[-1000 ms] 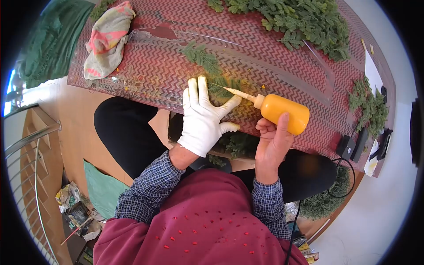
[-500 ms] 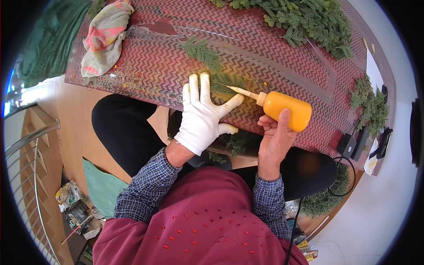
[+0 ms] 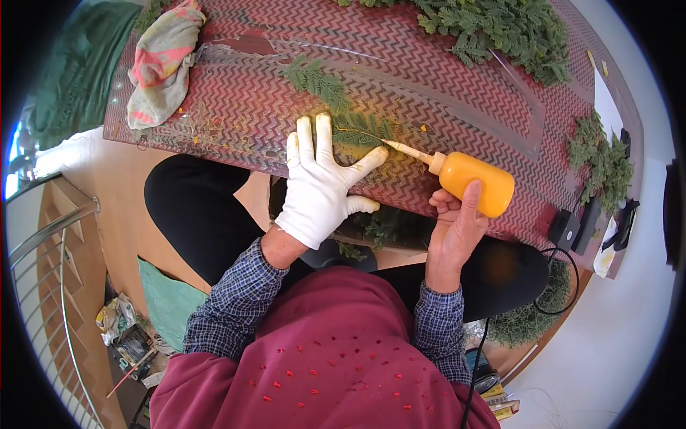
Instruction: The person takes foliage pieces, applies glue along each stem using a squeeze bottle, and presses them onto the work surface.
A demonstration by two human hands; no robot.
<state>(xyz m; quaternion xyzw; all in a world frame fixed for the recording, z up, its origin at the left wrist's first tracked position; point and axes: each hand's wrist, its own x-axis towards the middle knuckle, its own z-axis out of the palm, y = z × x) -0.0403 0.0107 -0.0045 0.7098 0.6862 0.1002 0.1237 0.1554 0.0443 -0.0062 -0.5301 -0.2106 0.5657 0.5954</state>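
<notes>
My left hand point(image 3: 314, 189), in a white glove with yellow-stained fingertips, lies flat at the table's near edge with its fingers spread. Beside its fingers is a green leafy sprig point(image 3: 351, 129), and a thin yellowish line runs along it from the nozzle tip. My right hand point(image 3: 456, 239) is bare and wrapped around a yellow-orange squeeze bottle point(image 3: 477, 184), tilted so that its long narrow nozzle points left at the sprig. The nozzle tip is near my left index fingertip and thumb side. A second sprig point(image 3: 318, 82) lies just beyond.
The table point(image 3: 243, 86) has a red zigzag-patterned cover with yellow smears. A pile of green sprigs point(image 3: 500, 32) lies at the far right, more greenery point(image 3: 600, 161) at the right edge. A stained cloth point(image 3: 164, 68) rests at the left. A black cable point(image 3: 572, 286) hangs at the right.
My right hand and the bottle have shifted slightly right, and the thin line from the nozzle along the sprig looks longer. My left hand stays flat; the whole view has shifted a little.
</notes>
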